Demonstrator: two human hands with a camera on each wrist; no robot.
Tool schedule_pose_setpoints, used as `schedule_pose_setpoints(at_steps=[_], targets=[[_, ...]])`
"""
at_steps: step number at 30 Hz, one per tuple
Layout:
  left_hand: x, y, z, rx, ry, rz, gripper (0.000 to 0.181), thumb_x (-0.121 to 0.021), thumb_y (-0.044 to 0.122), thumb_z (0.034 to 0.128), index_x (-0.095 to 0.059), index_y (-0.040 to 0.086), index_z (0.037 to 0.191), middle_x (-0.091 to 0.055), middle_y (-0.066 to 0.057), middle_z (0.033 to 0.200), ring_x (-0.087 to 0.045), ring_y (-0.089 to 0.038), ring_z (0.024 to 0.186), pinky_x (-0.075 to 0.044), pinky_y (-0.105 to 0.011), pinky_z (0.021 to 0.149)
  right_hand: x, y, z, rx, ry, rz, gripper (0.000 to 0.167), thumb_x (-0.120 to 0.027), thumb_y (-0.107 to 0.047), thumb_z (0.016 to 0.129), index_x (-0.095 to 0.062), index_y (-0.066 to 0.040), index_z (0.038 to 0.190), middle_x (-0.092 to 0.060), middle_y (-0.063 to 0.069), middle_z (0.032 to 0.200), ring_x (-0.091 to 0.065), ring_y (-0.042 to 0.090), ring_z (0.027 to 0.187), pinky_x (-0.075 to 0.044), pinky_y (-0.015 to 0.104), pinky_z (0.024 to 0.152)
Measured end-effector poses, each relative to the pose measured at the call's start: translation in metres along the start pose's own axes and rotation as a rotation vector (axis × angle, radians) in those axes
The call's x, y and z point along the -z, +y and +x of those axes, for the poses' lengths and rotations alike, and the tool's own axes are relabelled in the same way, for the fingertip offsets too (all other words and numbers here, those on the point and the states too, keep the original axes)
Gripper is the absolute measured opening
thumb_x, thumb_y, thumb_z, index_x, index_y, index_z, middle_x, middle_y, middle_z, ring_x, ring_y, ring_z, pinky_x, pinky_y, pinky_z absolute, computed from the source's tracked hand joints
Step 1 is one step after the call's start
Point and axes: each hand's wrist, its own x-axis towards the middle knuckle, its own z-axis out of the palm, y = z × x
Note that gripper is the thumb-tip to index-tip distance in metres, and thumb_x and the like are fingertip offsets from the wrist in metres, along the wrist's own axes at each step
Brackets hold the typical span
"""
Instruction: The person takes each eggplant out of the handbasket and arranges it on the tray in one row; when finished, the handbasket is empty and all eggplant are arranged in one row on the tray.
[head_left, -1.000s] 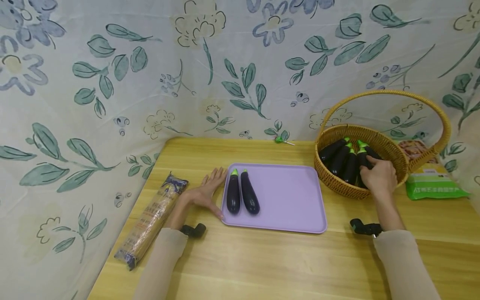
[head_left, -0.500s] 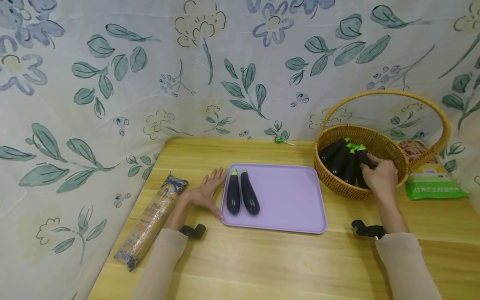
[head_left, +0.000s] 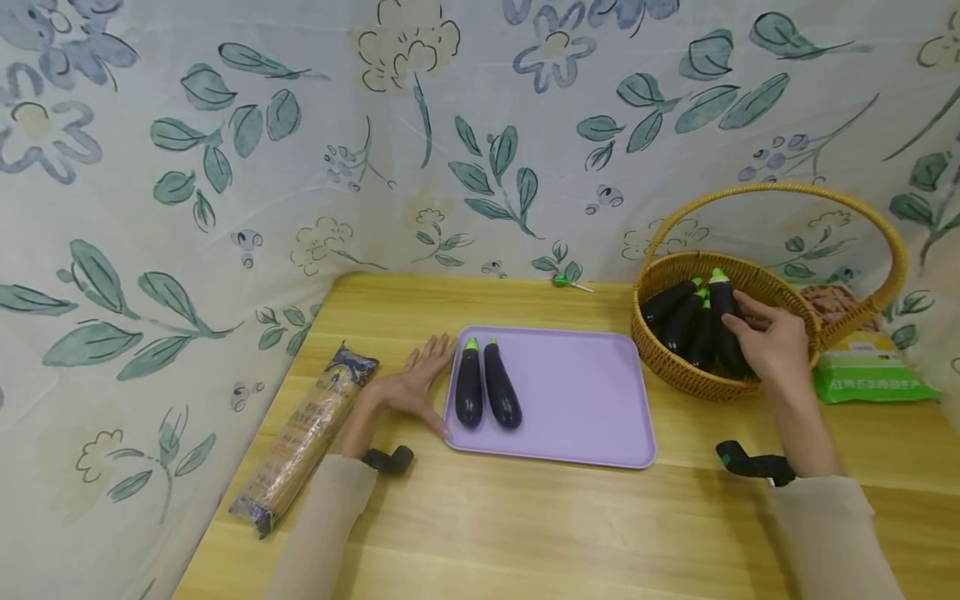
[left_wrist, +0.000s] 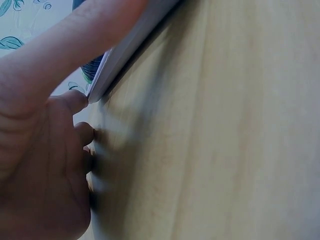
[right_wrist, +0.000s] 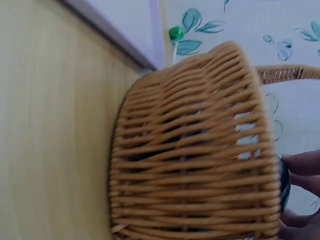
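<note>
Wooden table (head_left: 540, 533); left grip (head_left: 412, 387) touches lilac tray (head_left: 577, 400); right grip (head_left: 772, 340) holds eggplant (head_left: 722, 302)

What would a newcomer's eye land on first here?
Probably the wicker basket on the right, with its tall arched handle; there the right hand grips a dark eggplant beside several others. Next, the pale purple tray in the middle, with two eggplants lying side by side near its left edge and the left hand spread at that edge.

Long packet (head_left: 303, 442) left, lollipop (head_left: 561, 281) behind, green bag (head_left: 870, 385) right.
</note>
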Motion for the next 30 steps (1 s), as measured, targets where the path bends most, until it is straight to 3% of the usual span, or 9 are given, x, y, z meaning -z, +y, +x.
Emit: schedule_pose_setpoints(at_steps=[4, 7, 10, 12, 14, 17, 21, 25, 30], targets=[[0.000, 0.001, 0.000, 0.002, 0.001, 0.004, 0.159, -0.099, 0.049, 0.0585, 0.013, 0.014, 0.166, 0.025, -0.018, 0.170, 0.027, -0.038, 0.157, 0.017, -0.060, 0.127, 0.003, -0.011, -0.013, 0.027, -0.007, 0.027, 0.058, -0.051, -0.052, 0.104, -0.038, -0.034, 0.158, -0.038, 0.017, 0.162, -0.039, 0.041, 0.145, -0.046, 0.060, 0.113], [0.000, 0.000, 0.001, 0.001, 0.002, 0.008, 0.159, -0.099, 0.049, 0.0584, 0.012, 0.014, 0.166, 0.025, -0.018, 0.170, 0.026, -0.037, 0.158, 0.017, -0.060, 0.127, 0.006, -0.018, -0.026, 0.049, -0.033, 0.057, 0.059, -0.054, -0.053, 0.103, -0.040, -0.036, 0.157, -0.051, -0.006, 0.142, -0.046, 0.027, 0.133, -0.044, 0.059, 0.112], [-0.001, -0.001, 0.000, -0.004, 0.003, 0.005, 0.158, -0.099, 0.049, 0.0585, 0.012, 0.014, 0.166, 0.025, -0.018, 0.170, 0.026, -0.038, 0.158, 0.017, -0.060, 0.127, 0.010, -0.025, -0.037, 0.068, -0.077, 0.116, 0.058, -0.059, -0.049, 0.102, -0.043, -0.035, 0.156, -0.045, -0.030, 0.119, -0.050, 0.004, 0.115, -0.052, 0.031, 0.104], [-0.001, -0.001, 0.000, -0.004, 0.000, 0.004, 0.158, -0.099, 0.049, 0.0588, 0.012, 0.014, 0.166, 0.026, -0.018, 0.170, 0.026, -0.037, 0.158, 0.017, -0.060, 0.127, 0.010, -0.028, -0.044, 0.087, -0.109, 0.148, 0.059, -0.061, -0.046, 0.101, -0.045, -0.033, 0.156, -0.048, -0.031, 0.116, -0.050, -0.009, 0.104, -0.053, 0.014, 0.090], [-0.001, -0.001, 0.000, -0.002, -0.003, 0.004, 0.158, -0.099, 0.049, 0.0591, 0.013, 0.014, 0.166, 0.026, -0.018, 0.170, 0.027, -0.037, 0.157, 0.017, -0.060, 0.127, 0.007, -0.032, -0.050, 0.114, -0.145, 0.163, 0.059, -0.063, -0.043, 0.101, -0.046, -0.029, 0.156, -0.050, -0.030, 0.115, -0.052, -0.013, 0.100, -0.050, 0.003, 0.073], [0.000, -0.001, 0.000, 0.001, -0.006, 0.001, 0.159, -0.099, 0.050, 0.0590, 0.013, 0.013, 0.165, 0.027, -0.018, 0.169, 0.027, -0.037, 0.157, 0.017, -0.060, 0.127, -0.003, -0.038, -0.061, 0.162, -0.214, 0.150, 0.060, -0.063, -0.041, 0.102, -0.045, -0.026, 0.157, -0.052, -0.028, 0.119, -0.054, -0.014, 0.101, -0.053, 0.005, 0.076], [0.000, -0.002, 0.000, -0.005, -0.002, 0.001, 0.159, -0.099, 0.050, 0.0582, 0.012, 0.013, 0.166, 0.026, -0.019, 0.170, 0.027, -0.038, 0.157, 0.017, -0.061, 0.127, -0.024, -0.049, -0.074, 0.233, -0.290, 0.103, 0.058, -0.062, -0.040, 0.103, -0.047, -0.023, 0.157, -0.055, -0.007, 0.137, -0.054, -0.008, 0.107, -0.053, 0.007, 0.079], [-0.001, -0.002, 0.000, -0.015, 0.006, 0.014, 0.159, -0.099, 0.051, 0.0584, 0.012, 0.012, 0.166, 0.025, -0.020, 0.170, 0.026, -0.039, 0.157, 0.016, -0.062, 0.127, -0.051, -0.060, -0.082, 0.274, -0.345, 0.082, 0.053, -0.064, -0.035, 0.104, -0.052, -0.019, 0.153, -0.055, 0.015, 0.149, -0.057, 0.007, 0.110, -0.054, 0.011, 0.080], [0.000, -0.002, 0.000, -0.003, -0.006, 0.018, 0.159, -0.099, 0.050, 0.0588, 0.013, 0.014, 0.165, 0.026, -0.018, 0.170, 0.027, -0.037, 0.157, 0.017, -0.060, 0.127, -0.086, -0.068, -0.085, 0.255, -0.432, 0.094, 0.050, -0.065, -0.028, 0.103, -0.055, -0.018, 0.151, -0.056, 0.018, 0.152, -0.060, 0.029, 0.121, -0.054, 0.019, 0.086]])
